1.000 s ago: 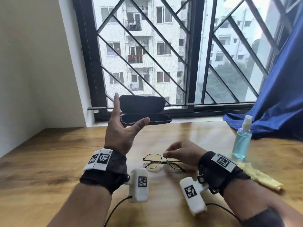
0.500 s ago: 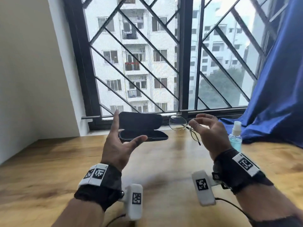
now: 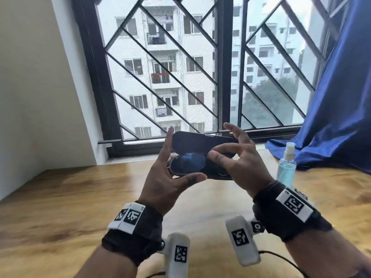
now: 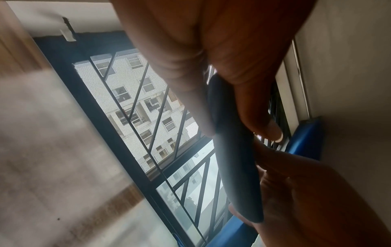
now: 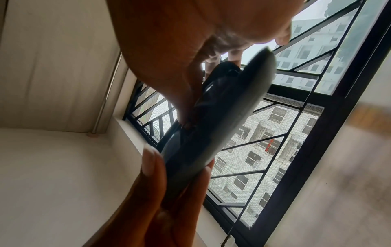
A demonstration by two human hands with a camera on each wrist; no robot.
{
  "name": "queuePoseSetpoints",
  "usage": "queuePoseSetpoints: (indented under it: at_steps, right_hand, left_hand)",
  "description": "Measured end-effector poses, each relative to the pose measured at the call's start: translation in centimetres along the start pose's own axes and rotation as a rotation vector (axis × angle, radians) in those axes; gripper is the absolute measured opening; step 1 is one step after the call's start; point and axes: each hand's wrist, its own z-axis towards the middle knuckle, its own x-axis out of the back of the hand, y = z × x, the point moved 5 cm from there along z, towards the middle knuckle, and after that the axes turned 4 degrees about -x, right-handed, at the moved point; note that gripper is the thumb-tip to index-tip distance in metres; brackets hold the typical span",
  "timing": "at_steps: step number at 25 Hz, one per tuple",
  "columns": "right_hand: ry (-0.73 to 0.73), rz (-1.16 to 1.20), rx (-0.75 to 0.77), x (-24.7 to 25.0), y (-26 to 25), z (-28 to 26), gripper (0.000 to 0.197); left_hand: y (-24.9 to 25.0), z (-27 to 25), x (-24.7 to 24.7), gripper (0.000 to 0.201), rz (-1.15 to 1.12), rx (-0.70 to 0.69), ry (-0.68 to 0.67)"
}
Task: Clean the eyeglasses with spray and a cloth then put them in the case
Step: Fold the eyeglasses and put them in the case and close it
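Note:
The black eyeglass case (image 3: 202,144) is open, lid up, held above the wooden table. My left hand (image 3: 170,173) grips its left end, thumb under the front edge and index finger up along the lid. The thin-rimmed eyeglasses (image 3: 188,163) lie folded in the case's lower half. My right hand (image 3: 226,155) pinches them near the bridge, other fingers spread above the lid. In the left wrist view the case (image 4: 234,150) runs edge-on between thumb and fingers. In the right wrist view the case (image 5: 222,120) shows from its right end.
A clear spray bottle (image 3: 286,164) of blue liquid stands on the table (image 3: 60,197) right of my hands. A blue curtain (image 3: 341,117) drapes onto the table's far right corner. A barred window (image 3: 180,77) runs along the back edge.
My right hand lifted the eyeglasses off the table, carried them up and left, and now sets them into the open case that my left hand keeps holding.

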Motion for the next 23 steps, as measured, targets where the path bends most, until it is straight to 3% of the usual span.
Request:
queuePoseSetpoints:
  at_steps: [3, 7, 10, 18, 23]
  right_hand:
    - [-0.039, -0.010, -0.025, -0.1, 0.0, 0.0, 0.018]
    - [-0.019, -0.040, -0.046, -0.2, 0.3, -0.1, 0.008]
    - [-0.005, -0.095, 0.001, -0.3, 0.1, -0.3, 0.006]
    - [0.001, -0.061, 0.106, -0.4, -0.8, -0.5, 0.023]
    - [0.071, 0.071, 0.255, 0.3, -0.8, -0.2, 0.034]
  left_hand:
    - [0.1, 0.0, -0.2, 0.122, -0.005, -0.019, 0.022]
    - [-0.1, -0.1, -0.2, 0.118, -0.026, -0.027, 0.021]
    - [-0.1, -0.1, -0.4, 0.116, -0.042, -0.030, 0.027]
    - [-0.5, -0.1, 0.2, 0.117, -0.116, 0.016, 0.132]
    - [-0.8, 0.0, 0.7, 0.116, -0.175, 0.011, 0.178]
